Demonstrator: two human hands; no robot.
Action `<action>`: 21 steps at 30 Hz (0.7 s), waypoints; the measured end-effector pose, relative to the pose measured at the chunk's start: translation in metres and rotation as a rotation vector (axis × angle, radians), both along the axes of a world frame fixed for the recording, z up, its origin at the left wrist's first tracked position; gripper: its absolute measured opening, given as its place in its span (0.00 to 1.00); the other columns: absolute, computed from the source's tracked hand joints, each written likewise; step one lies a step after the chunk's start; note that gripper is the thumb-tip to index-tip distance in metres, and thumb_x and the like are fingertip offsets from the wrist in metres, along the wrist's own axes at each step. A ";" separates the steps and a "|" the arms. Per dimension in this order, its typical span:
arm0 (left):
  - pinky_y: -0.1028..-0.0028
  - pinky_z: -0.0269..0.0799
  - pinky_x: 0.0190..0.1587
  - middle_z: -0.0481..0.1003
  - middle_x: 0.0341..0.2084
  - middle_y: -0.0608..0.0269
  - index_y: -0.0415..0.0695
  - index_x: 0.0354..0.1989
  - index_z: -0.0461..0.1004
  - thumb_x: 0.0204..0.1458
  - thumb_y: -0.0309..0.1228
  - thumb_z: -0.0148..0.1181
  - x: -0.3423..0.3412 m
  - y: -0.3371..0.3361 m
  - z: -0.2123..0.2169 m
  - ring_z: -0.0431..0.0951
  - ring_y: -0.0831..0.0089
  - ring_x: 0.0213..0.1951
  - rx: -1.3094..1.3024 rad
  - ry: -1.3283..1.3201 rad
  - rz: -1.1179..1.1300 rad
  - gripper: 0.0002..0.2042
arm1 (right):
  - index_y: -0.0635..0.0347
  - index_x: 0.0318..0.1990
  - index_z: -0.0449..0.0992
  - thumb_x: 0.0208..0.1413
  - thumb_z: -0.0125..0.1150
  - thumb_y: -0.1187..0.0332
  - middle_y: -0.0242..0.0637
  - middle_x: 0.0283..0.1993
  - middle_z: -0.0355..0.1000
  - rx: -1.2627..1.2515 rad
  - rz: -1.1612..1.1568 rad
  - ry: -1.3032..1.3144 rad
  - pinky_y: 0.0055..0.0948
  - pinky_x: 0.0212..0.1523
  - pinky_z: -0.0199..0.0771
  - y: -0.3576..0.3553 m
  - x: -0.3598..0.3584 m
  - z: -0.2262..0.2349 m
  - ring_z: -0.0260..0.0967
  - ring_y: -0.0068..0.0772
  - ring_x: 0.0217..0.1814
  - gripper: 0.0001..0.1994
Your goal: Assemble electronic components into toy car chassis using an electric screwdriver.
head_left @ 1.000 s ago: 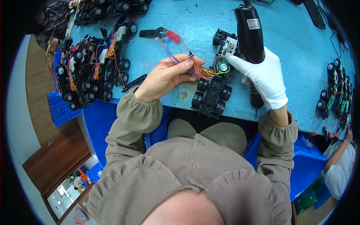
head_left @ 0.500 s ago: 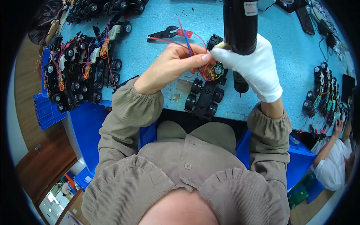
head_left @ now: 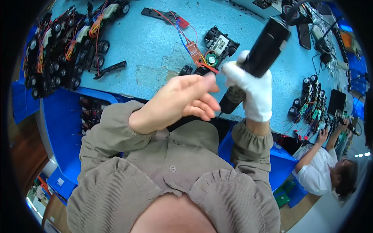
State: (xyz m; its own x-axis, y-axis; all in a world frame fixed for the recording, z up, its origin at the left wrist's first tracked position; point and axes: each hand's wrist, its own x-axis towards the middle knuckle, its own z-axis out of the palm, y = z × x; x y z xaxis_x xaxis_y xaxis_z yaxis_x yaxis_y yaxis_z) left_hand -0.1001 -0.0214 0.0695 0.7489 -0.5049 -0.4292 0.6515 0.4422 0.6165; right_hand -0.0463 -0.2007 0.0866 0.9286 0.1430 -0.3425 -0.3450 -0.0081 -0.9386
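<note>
My right hand [head_left: 254,91], in a white glove, is wrapped round a black electric screwdriver [head_left: 268,48]. The tool leans, its lower end pointing down toward my left hand. Bare and empty as far as I can see, my left hand [head_left: 180,99] hovers at the table's front edge with its fingers apart, close to the screwdriver's bit end. Just beyond both hands lies a black toy-car chassis [head_left: 220,43], its near end partly hidden by my hands. On it rest a brown circuit board [head_left: 195,53] and a round green-rimmed part [head_left: 211,59]. Wires run from the board to a black strip with a red piece [head_left: 182,22].
Rows of wired car chassis [head_left: 58,58] crowd the left of the blue table [head_left: 143,50]. A loose black strip [head_left: 110,70] lies beside them. More chassis [head_left: 309,97] stand at right, near a co-worker [head_left: 320,167]. A phone [head_left: 304,37] and cables occupy the back right.
My left hand has let go of the wires and board and drawn back toward me. The screwdriver has gone from upright to tilted, its lower end swung left. The whole view has shifted.
</note>
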 end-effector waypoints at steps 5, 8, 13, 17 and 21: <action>0.80 0.75 0.34 0.74 0.33 0.61 0.38 0.39 0.69 0.56 0.30 0.53 0.002 -0.001 0.001 0.76 0.77 0.33 -0.307 0.326 0.048 0.08 | 0.59 0.33 0.69 0.36 0.68 0.77 0.33 0.25 0.70 -0.239 0.231 -0.358 0.20 0.24 0.65 -0.001 -0.020 0.006 0.65 0.19 0.23 0.15; 0.80 0.75 0.35 0.74 0.34 0.62 0.38 0.39 0.70 0.55 0.29 0.54 0.003 0.013 0.008 0.76 0.77 0.33 -0.200 0.318 -0.001 0.08 | 0.59 0.33 0.69 0.37 0.69 0.75 0.33 0.25 0.70 -0.271 0.256 -0.479 0.20 0.23 0.65 -0.008 -0.023 0.007 0.65 0.19 0.23 0.15; 0.81 0.76 0.36 0.74 0.34 0.63 0.38 0.39 0.71 0.53 0.27 0.56 0.027 0.030 0.021 0.76 0.78 0.32 -0.018 0.204 -0.030 0.08 | 0.58 0.36 0.68 0.47 0.66 0.57 0.34 0.24 0.68 0.286 -0.054 -0.454 0.25 0.22 0.65 -0.031 -0.020 -0.007 0.64 0.24 0.20 0.17; 0.82 0.75 0.36 0.74 0.34 0.62 0.37 0.39 0.72 0.51 0.25 0.58 0.052 0.035 0.011 0.76 0.77 0.31 0.031 0.056 -0.142 0.08 | 0.64 0.38 0.68 0.49 0.64 0.67 0.37 0.21 0.67 0.755 -0.287 -0.517 0.26 0.21 0.71 -0.029 -0.009 -0.023 0.67 0.29 0.19 0.14; 0.83 0.75 0.33 0.74 0.34 0.62 0.36 0.36 0.75 0.49 0.23 0.60 0.055 0.048 0.016 0.77 0.77 0.30 0.467 -0.194 -0.363 0.07 | 0.65 0.40 0.65 0.52 0.60 0.66 0.40 0.23 0.67 0.995 -0.432 -0.541 0.30 0.21 0.71 -0.025 -0.009 -0.045 0.67 0.32 0.20 0.14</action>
State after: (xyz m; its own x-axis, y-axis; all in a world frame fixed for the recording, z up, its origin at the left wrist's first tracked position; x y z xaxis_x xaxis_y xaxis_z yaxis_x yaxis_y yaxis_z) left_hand -0.0447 0.0264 0.0860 0.6511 -0.5339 -0.5395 0.5661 -0.1318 0.8137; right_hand -0.0556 -0.2257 0.0414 0.9539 -0.2341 0.1877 0.2976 0.8180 -0.4923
